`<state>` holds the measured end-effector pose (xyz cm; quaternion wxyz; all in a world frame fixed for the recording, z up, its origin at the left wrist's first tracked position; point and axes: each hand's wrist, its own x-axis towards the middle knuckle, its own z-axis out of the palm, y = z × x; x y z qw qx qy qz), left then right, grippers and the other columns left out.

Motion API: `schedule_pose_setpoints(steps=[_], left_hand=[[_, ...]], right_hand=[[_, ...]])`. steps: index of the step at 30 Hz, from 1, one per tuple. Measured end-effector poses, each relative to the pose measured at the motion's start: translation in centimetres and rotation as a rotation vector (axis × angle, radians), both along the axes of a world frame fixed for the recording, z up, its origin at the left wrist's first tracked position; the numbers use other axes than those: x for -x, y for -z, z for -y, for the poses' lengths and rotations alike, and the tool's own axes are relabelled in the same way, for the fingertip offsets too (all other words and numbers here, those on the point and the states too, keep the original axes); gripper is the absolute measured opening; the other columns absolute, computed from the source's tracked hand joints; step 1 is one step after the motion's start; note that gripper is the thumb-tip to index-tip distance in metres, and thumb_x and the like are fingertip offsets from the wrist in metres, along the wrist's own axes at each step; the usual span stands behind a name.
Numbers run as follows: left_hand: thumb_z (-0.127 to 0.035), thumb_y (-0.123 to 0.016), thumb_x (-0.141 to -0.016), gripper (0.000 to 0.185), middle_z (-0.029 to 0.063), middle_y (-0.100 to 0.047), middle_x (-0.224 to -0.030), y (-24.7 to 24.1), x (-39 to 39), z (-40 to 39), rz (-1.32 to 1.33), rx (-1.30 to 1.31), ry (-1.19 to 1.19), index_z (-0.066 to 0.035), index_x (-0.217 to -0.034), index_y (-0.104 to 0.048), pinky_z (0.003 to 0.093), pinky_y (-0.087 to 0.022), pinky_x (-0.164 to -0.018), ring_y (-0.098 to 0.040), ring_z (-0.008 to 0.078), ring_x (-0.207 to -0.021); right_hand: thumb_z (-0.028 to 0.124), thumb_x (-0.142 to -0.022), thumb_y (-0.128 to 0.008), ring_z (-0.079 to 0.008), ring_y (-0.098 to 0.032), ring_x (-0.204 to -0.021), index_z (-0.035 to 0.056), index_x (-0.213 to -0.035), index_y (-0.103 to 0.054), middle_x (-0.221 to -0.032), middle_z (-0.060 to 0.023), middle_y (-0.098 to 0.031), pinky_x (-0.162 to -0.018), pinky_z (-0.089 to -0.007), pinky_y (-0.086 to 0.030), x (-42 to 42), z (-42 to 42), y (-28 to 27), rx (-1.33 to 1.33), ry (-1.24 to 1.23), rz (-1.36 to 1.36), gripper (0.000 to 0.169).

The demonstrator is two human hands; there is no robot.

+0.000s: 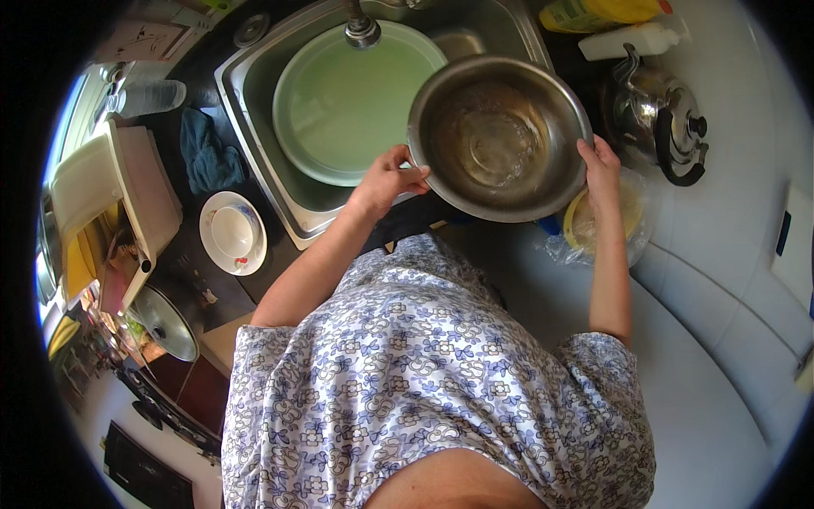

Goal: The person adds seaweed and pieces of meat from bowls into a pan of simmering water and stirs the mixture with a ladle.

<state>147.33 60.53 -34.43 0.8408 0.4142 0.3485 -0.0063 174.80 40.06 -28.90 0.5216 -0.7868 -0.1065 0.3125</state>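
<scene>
My left hand [393, 181] pinches the near left rim of a stainless steel basin [499, 137]. On the opposite side, my right hand [600, 167] grips the same rim with the thumb on top. The basin is tilted a little toward me, and its inner bottom looks wet, perhaps with a little water. It hangs over the right front part of a steel sink [254, 172]. In the sink stands a large pale green plastic tub [356, 108] holding what looks like water. A faucet head [363, 33] reaches over the tub's far rim; I see no stream from it.
On the left counter are a white bowl on a plate [233, 233], a dark teal cloth [208, 153], a clear bottle [151, 97] and a plastic rack [143, 184]. A steel kettle [655, 114] stands at right beside bottles [626, 41]. A plastic bag [626, 223] lies below my right forearm.
</scene>
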Motion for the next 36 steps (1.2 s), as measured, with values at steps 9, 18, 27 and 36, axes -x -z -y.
schedule_pose_setpoints(steps=[9, 18, 27, 36], left_hand=[[-0.023, -0.060, -0.085, 0.030, 0.0095, -0.055, -0.077, 1.0, -4.1, 4.3, -0.009, 0.058, 0.047, 0.002, -0.088, -0.046, 0.0278, -0.052, -0.056, -0.060, 0.0168, -0.063], [-0.023, -0.052, -0.090, 0.044, 0.0124, -0.059, -0.089, 3.6, -6.9, 5.4, -0.151, 0.113, 0.145, 0.001, -0.124, -0.041, 0.0303, -0.051, -0.054, -0.058, 0.0182, -0.061], [-0.019, -0.053, -0.088, 0.024, 0.0093, -0.061, -0.086, 4.6, 2.1, 3.6, -0.089, 0.216, -0.157, -0.002, -0.104, -0.054, 0.0262, -0.050, -0.058, -0.058, 0.0144, -0.063], [-0.011, -0.052, -0.088, 0.025, 0.0079, -0.059, -0.082, 6.7, 14.2, -3.9, -0.077, 0.213, -0.774, 0.002, -0.109, -0.049, 0.0234, -0.049, -0.060, -0.058, 0.0131, -0.065]], right_hand=[[0.011, -0.085, -0.057, -0.0138, -0.056, -0.093, -0.0016, -0.113, -0.054, -0.106, -0.0066, -0.061, -0.082, -0.0249, -0.042, -6.8, -0.8, -3.7, -0.004, 0.011, -0.199, 0.030], [0.015, -0.080, -0.054, -0.0293, -0.061, -0.084, -0.0026, -0.106, -0.055, -0.093, -0.0162, -0.064, -0.074, -0.0356, -0.046, -3.3, -12.8, -8.6, 0.551, -0.533, 0.846, 0.031], [0.012, -0.073, -0.053, -0.0369, -0.061, -0.082, -0.0004, -0.090, -0.057, -0.088, -0.0200, -0.063, -0.070, -0.0449, -0.049, 4.5, -23.5, -7.6, 0.962, -1.011, 1.314, 0.022], [0.011, -0.073, -0.055, -0.0345, -0.061, -0.089, 0.0030, -0.089, -0.064, -0.097, -0.0171, -0.063, -0.074, -0.0424, -0.050, 5.6, -26.6, -6.3, 1.137, -1.127, 1.307, 0.020]])
